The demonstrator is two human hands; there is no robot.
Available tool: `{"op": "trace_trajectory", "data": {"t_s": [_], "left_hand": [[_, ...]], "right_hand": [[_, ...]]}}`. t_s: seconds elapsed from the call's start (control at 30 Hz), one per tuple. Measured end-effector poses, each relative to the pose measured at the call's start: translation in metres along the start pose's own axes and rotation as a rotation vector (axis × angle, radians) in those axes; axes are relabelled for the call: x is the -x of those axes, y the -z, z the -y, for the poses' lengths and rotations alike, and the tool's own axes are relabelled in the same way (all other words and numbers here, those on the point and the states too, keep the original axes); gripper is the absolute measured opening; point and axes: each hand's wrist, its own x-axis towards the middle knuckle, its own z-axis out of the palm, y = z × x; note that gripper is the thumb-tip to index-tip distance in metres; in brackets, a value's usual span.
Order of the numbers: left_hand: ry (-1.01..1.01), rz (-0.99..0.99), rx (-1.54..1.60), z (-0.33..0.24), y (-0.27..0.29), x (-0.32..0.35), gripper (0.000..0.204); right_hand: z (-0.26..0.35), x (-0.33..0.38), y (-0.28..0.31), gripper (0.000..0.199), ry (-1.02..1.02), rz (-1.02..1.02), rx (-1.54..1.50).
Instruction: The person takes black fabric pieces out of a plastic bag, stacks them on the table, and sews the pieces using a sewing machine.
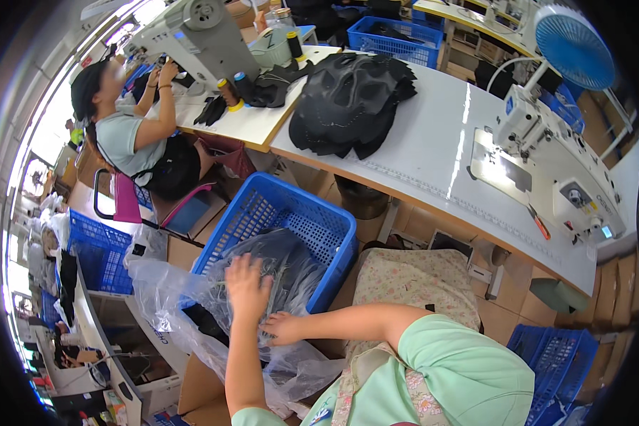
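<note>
A clear plastic bag (170, 295) with dark contents spills over the near side of a blue plastic basket (342, 245) standing on the floor. My left hand (247, 287) lies on the bag with its fingers spread, at the basket's near left. Lower down and just to the right, my right hand (284, 329) rests on the same plastic, fingers apart and pointing left. Dark pieces (209, 323) show through the film under my left forearm. What exactly fills the bag is hard to make out.
A white sewing table (433, 135) holds a stack of black cut pieces (351, 103) and a sewing machine (547, 145). A stool with a floral cover (412, 291) stands right of the basket. Another person (135, 128) sits sewing at the left. More blue baskets (554, 362) stand around.
</note>
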Motion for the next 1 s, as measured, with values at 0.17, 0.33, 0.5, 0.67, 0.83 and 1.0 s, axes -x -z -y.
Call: {"op": "trace_trajectory", "data": {"t_s": [0.17, 0.33, 0.5, 0.67, 0.83, 1.0], "left_hand": [[0.042, 0.226, -0.018, 0.057, -0.139, 0.084, 0.054], [0.243, 0.543, -0.030, -0.020, -0.084, 0.010, 0.048], [0.130, 0.483, 0.736, -0.152, -0.105, -0.029, 0.041], [0.782, 0.912, 0.817, -0.154, -0.334, 0.016, 0.070], [0.769, 0.754, 0.907, -0.160, -0.371, 0.123, 0.069], [0.846, 0.601, 0.928, -0.146, -0.338, 0.072, 0.067]], "right_hand": [[0.009, 0.079, 0.084, 0.033, -0.031, 0.065, 0.231], [-0.046, 0.297, 0.136, 0.035, -0.478, -0.554, -0.419], [-0.144, 0.517, 0.051, 0.020, -1.181, -1.321, -0.401], [-0.240, 0.606, -0.085, 0.042, -1.408, -1.135, -1.184], [-0.203, 0.666, -0.178, 0.041, -1.295, -1.270, -1.045], [-0.275, 0.600, -0.053, 0.040, -1.180, -1.309, -1.000]]}}
